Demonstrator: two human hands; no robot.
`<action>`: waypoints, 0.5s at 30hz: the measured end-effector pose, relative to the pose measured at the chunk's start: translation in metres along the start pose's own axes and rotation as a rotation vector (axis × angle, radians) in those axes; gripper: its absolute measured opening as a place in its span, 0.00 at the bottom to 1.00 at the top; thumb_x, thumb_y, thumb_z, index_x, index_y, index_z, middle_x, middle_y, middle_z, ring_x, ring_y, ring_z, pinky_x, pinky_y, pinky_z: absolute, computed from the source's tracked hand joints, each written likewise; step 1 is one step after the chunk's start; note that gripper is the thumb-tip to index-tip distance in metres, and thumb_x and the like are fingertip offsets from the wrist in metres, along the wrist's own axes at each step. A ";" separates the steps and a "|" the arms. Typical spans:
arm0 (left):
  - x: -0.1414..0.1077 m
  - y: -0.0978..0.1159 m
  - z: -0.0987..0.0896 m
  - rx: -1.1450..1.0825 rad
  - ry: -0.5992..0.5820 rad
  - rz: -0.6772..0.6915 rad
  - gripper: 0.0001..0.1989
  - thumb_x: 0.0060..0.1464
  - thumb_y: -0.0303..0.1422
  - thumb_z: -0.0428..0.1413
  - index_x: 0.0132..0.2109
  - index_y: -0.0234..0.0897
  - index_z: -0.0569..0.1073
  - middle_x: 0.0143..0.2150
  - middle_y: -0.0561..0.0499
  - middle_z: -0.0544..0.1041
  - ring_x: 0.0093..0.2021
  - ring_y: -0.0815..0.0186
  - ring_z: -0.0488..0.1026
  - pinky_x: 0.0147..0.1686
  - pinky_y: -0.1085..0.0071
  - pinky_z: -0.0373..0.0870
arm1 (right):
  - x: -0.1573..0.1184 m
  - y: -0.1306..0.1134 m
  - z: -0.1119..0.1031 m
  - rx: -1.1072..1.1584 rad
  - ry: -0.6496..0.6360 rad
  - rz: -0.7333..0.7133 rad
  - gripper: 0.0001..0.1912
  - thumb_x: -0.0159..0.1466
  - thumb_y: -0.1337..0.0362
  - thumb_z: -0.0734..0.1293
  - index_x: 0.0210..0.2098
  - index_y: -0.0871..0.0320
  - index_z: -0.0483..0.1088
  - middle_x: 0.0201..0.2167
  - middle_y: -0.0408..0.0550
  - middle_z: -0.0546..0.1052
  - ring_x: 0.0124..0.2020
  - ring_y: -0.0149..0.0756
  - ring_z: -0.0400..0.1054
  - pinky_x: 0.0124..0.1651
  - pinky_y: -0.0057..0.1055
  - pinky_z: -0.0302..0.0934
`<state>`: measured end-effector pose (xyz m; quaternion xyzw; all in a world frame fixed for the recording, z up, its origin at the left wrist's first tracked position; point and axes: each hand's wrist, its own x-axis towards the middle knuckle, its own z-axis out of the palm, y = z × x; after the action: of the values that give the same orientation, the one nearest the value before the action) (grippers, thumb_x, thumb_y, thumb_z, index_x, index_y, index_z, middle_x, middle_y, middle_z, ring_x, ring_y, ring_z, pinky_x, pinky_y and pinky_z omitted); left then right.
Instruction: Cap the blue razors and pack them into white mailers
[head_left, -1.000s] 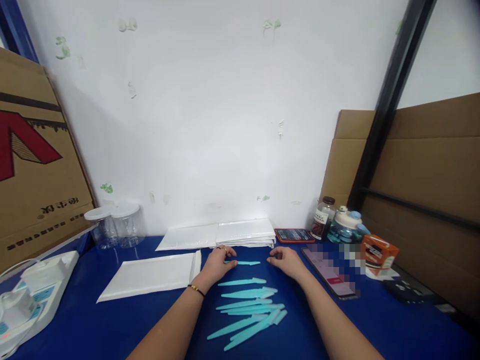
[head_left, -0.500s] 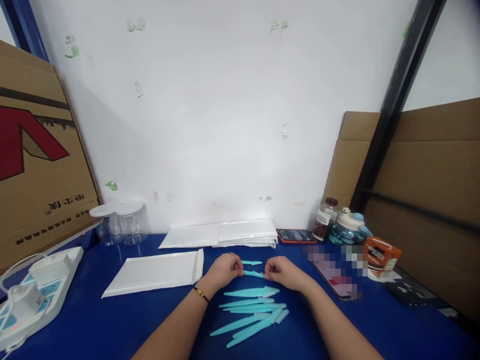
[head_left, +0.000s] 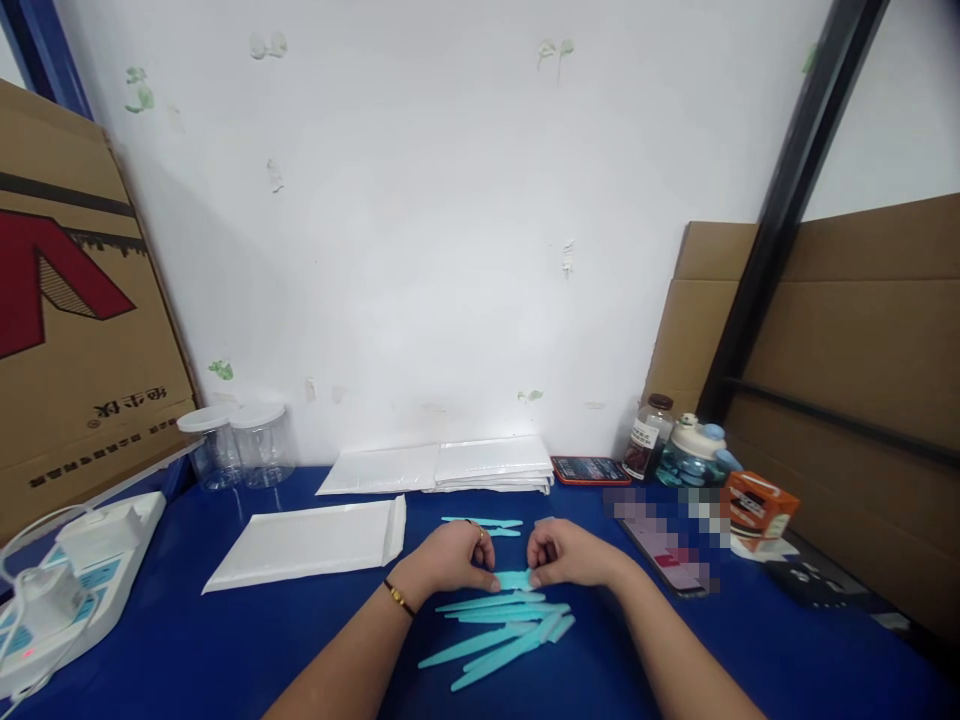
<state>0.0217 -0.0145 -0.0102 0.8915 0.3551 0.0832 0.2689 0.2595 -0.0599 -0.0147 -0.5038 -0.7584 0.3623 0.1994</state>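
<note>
Over the blue table (head_left: pixel 195 655), the left hand (head_left: pixel 454 557) and right hand (head_left: pixel 571 554) pinch opposite ends of a turquoise tool (head_left: pixel 514 580), just beyond the loose pile (head_left: pixel 480 645) of others (a light, level grip should suit it best).

From the half-hidden turquoise razor (head_left: pixel 514 580), two slim razors (head_left: pixel 499 523) lie at eleven o'clock; more razors (head_left: pixel 466 648) overlap at six.

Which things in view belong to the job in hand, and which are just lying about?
In use: left hand, right hand, turquoise sticks.

Seemingly just lying about: jars, power strip, bottles, phones, orange box; white packets (untouched, so unclear).
</note>
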 end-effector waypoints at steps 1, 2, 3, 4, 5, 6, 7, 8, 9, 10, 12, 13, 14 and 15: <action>0.000 0.000 0.002 -0.007 -0.016 -0.018 0.15 0.40 0.43 0.61 0.33 0.38 0.76 0.30 0.54 0.74 0.28 0.70 0.67 0.25 0.76 0.57 | 0.001 0.000 0.002 0.014 -0.014 0.006 0.12 0.46 0.60 0.73 0.27 0.61 0.72 0.21 0.39 0.68 0.22 0.26 0.59 0.23 0.21 0.51; 0.001 0.000 0.003 -0.018 -0.024 -0.038 0.13 0.42 0.42 0.60 0.33 0.38 0.75 0.29 0.54 0.74 0.28 0.70 0.67 0.24 0.76 0.56 | 0.001 0.000 0.003 0.026 -0.018 0.012 0.13 0.46 0.60 0.73 0.27 0.61 0.72 0.21 0.39 0.68 0.22 0.25 0.59 0.23 0.21 0.51; 0.001 0.000 0.004 -0.029 -0.029 -0.055 0.12 0.44 0.41 0.58 0.33 0.38 0.75 0.28 0.54 0.74 0.27 0.70 0.67 0.24 0.76 0.56 | 0.002 0.001 0.003 0.040 -0.022 0.022 0.12 0.46 0.61 0.73 0.27 0.61 0.71 0.20 0.38 0.68 0.22 0.25 0.59 0.23 0.21 0.51; 0.002 0.000 0.005 -0.039 -0.032 -0.063 0.12 0.45 0.41 0.57 0.33 0.37 0.75 0.28 0.54 0.74 0.27 0.70 0.67 0.24 0.76 0.57 | 0.002 0.001 0.003 0.058 -0.029 0.035 0.12 0.46 0.61 0.73 0.27 0.61 0.71 0.20 0.38 0.67 0.21 0.25 0.58 0.23 0.21 0.50; 0.003 0.000 0.005 -0.047 -0.030 -0.064 0.12 0.46 0.41 0.56 0.33 0.37 0.75 0.28 0.54 0.74 0.27 0.70 0.67 0.24 0.76 0.57 | 0.002 0.002 0.004 0.077 -0.029 0.051 0.13 0.46 0.61 0.73 0.27 0.61 0.70 0.20 0.38 0.67 0.21 0.25 0.58 0.23 0.21 0.50; 0.003 0.000 0.005 -0.051 -0.016 -0.058 0.12 0.47 0.41 0.56 0.33 0.37 0.75 0.29 0.53 0.74 0.27 0.70 0.67 0.25 0.76 0.57 | 0.003 0.003 0.004 0.098 -0.019 0.068 0.12 0.46 0.62 0.73 0.27 0.61 0.70 0.19 0.37 0.67 0.21 0.25 0.58 0.22 0.21 0.50; 0.003 0.000 0.005 -0.051 0.006 -0.048 0.12 0.48 0.40 0.55 0.34 0.37 0.74 0.30 0.53 0.75 0.28 0.69 0.68 0.26 0.76 0.58 | 0.003 0.003 0.004 0.127 -0.004 0.081 0.12 0.46 0.63 0.73 0.28 0.61 0.69 0.19 0.37 0.67 0.21 0.25 0.58 0.23 0.21 0.50; 0.002 0.000 0.005 -0.052 0.032 -0.037 0.11 0.48 0.40 0.54 0.34 0.37 0.74 0.31 0.53 0.75 0.30 0.69 0.68 0.27 0.76 0.58 | 0.003 0.003 0.004 0.162 0.011 0.089 0.11 0.46 0.65 0.72 0.29 0.61 0.69 0.19 0.37 0.67 0.21 0.25 0.59 0.23 0.21 0.51; 0.002 0.001 0.004 -0.058 0.055 -0.027 0.11 0.49 0.40 0.54 0.35 0.38 0.74 0.32 0.53 0.75 0.31 0.69 0.68 0.27 0.76 0.58 | 0.003 0.003 0.004 0.196 0.022 0.091 0.11 0.46 0.66 0.71 0.29 0.61 0.69 0.19 0.38 0.68 0.22 0.25 0.59 0.24 0.21 0.52; 0.001 0.001 0.004 -0.067 0.070 -0.020 0.11 0.49 0.39 0.53 0.36 0.38 0.74 0.32 0.53 0.75 0.31 0.68 0.68 0.28 0.76 0.58 | 0.003 0.002 0.004 0.225 0.028 0.086 0.11 0.46 0.68 0.70 0.30 0.61 0.70 0.20 0.38 0.68 0.22 0.26 0.60 0.25 0.21 0.53; 0.001 0.003 0.005 -0.078 0.073 -0.021 0.13 0.50 0.41 0.52 0.37 0.38 0.74 0.31 0.53 0.74 0.30 0.69 0.68 0.27 0.76 0.57 | 0.004 0.001 0.004 0.244 0.031 0.070 0.11 0.45 0.70 0.69 0.31 0.61 0.71 0.20 0.39 0.69 0.22 0.26 0.60 0.26 0.22 0.54; 0.001 0.003 0.006 -0.078 0.062 -0.029 0.13 0.51 0.41 0.51 0.37 0.38 0.74 0.30 0.54 0.74 0.29 0.69 0.67 0.26 0.76 0.57 | 0.004 0.000 0.005 0.231 0.039 0.064 0.10 0.46 0.71 0.68 0.30 0.62 0.72 0.20 0.39 0.68 0.22 0.25 0.59 0.25 0.22 0.53; 0.001 0.004 0.007 -0.069 0.052 -0.037 0.14 0.52 0.42 0.50 0.36 0.37 0.74 0.29 0.54 0.73 0.28 0.69 0.66 0.25 0.76 0.56 | 0.005 -0.001 0.005 0.211 0.051 0.060 0.09 0.46 0.71 0.68 0.29 0.62 0.72 0.19 0.39 0.68 0.21 0.25 0.58 0.25 0.22 0.52; 0.002 0.005 0.008 -0.052 0.047 -0.048 0.14 0.52 0.42 0.50 0.35 0.37 0.74 0.28 0.54 0.73 0.27 0.70 0.66 0.24 0.76 0.55 | 0.006 -0.002 0.005 0.193 0.070 0.054 0.07 0.47 0.70 0.68 0.28 0.62 0.73 0.18 0.38 0.67 0.20 0.25 0.57 0.24 0.22 0.51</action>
<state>0.0287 -0.0199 -0.0136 0.8732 0.3803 0.1069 0.2854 0.2522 -0.0572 -0.0167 -0.5150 -0.6987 0.4209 0.2634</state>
